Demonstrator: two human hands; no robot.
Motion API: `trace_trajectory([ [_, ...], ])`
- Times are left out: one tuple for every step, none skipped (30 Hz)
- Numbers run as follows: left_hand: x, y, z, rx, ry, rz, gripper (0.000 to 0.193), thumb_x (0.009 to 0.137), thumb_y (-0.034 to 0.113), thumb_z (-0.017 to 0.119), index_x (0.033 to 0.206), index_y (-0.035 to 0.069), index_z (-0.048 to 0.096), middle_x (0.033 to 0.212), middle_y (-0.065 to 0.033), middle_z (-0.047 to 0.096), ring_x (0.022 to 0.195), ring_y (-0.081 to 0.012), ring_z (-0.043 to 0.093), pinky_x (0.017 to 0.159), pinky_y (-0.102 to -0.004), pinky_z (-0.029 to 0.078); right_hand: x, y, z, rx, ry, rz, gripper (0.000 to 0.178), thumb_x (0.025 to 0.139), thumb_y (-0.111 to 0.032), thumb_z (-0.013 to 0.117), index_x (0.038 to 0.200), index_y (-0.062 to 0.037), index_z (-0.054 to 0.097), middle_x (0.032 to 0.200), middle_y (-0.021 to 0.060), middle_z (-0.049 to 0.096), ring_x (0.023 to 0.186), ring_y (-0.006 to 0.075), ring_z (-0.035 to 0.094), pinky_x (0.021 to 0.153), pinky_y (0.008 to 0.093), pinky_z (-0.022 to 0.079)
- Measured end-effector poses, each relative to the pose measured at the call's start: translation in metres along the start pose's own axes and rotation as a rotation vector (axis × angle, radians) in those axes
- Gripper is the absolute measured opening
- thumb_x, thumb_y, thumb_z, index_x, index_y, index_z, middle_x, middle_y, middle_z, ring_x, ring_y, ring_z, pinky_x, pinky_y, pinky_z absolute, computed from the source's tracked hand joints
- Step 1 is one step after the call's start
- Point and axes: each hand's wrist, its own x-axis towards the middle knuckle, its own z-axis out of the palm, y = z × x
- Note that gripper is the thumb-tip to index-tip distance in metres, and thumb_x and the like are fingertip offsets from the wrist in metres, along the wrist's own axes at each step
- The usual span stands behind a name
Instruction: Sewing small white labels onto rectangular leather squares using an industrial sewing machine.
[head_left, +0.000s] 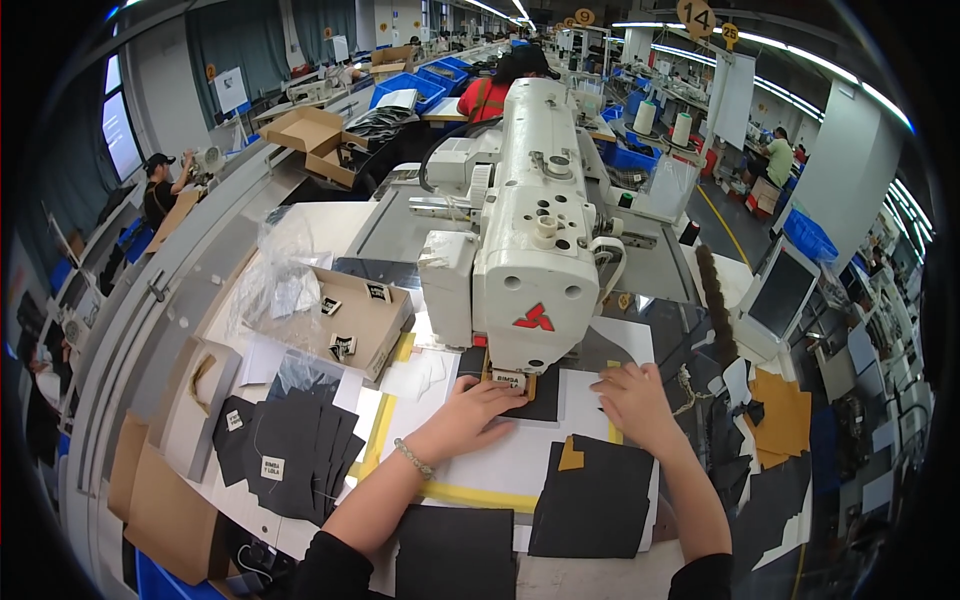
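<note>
My left hand point(472, 418) reaches under the head of a white industrial sewing machine point(535, 250). Its fingers are stretched out over a dark fabric piece point(542, 400), the tips beside a small pale label point(509, 380) at the needle area; the thumb is apart. To the right, my right hand point(638, 402) rests by the edge of the white work plate point(480, 465), fingers spread and slightly bent, with no held thing visible. Yellow tape borders the plate. Stacked dark pieces point(590, 505) lie below my right hand, and another dark piece point(455, 555) lies between my forearms.
Left stand a cardboard box point(395, 335) with several labels and a pile of labelled dark pieces point(300, 445). Mustard-coloured pieces point(780, 415) and a small screen point(785, 290) are at right. Other people work at machines farther back.
</note>
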Motion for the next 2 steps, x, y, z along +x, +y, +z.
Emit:
trace_trajectory([
  [-0.0009,-0.0009,-0.0046,-0.06,-0.012,0.002,0.05,0.088,0.025,0.063,0.135,0.015,0.05,0.132,-0.0052,0.058,0.124,-0.0203,0.048,0.105,-0.0456,0.029,0.0015,0.0016,0.0181,0.126,0.01,-0.05,0.02,0.078,-0.011,0.067,0.098,-0.0128,0.067,0.103,0.0024,0.061,0.103,0.0194,0.053,0.089,0.0392,0.036],
  [-0.0025,-0.0027,-0.0101,-0.096,-0.055,-0.04,0.051,0.088,0.027,0.064,0.135,0.014,0.049,0.135,-0.0062,0.056,0.128,-0.0208,0.046,0.107,-0.0448,0.028,0.0026,0.0021,0.0188,0.126,0.01,-0.052,0.02,0.078,-0.011,0.067,0.098,-0.0128,0.067,0.103,0.0024,0.061,0.103,0.0194,0.053,0.089,0.0392,0.036],
])
